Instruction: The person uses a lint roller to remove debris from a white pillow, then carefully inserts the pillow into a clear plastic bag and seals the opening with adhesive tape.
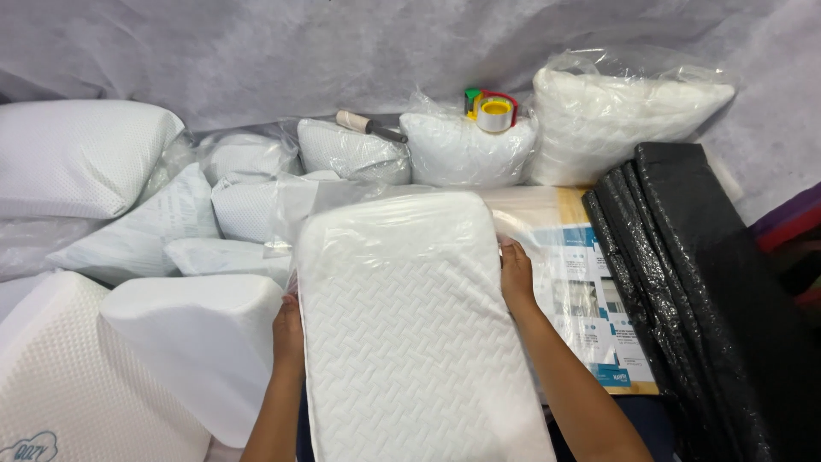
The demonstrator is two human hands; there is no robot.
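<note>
- White quilted fabric with a herringbone pattern is covering the pillow that is filling the middle of the head view; clear plastic wrap is sitting over its far end, and its long axis is running from the near edge of the tabletop away toward the far edge.
- Left hand is pressing against the pillow's left long side, fingers tucked along the edge, holding it; how far they are curling under is hidden.
- Right hand is gripping the pillow's right long side, a little farther from the person than the left, so the pillow is lying squarely between the two hands, with both about equally close to it.
- Printed cardboard sheet is lying on the tabletop just right of the pillow, and a folded stack of black plastic is resting beside that, toward the right edge.
- Bagged white pillows are crowding the far edge, with a tape dispenser sitting on one and a wooden-handled tool lying on another.
- More white foam pillows are piling up at the left edge, touching the held pillow's side.
</note>
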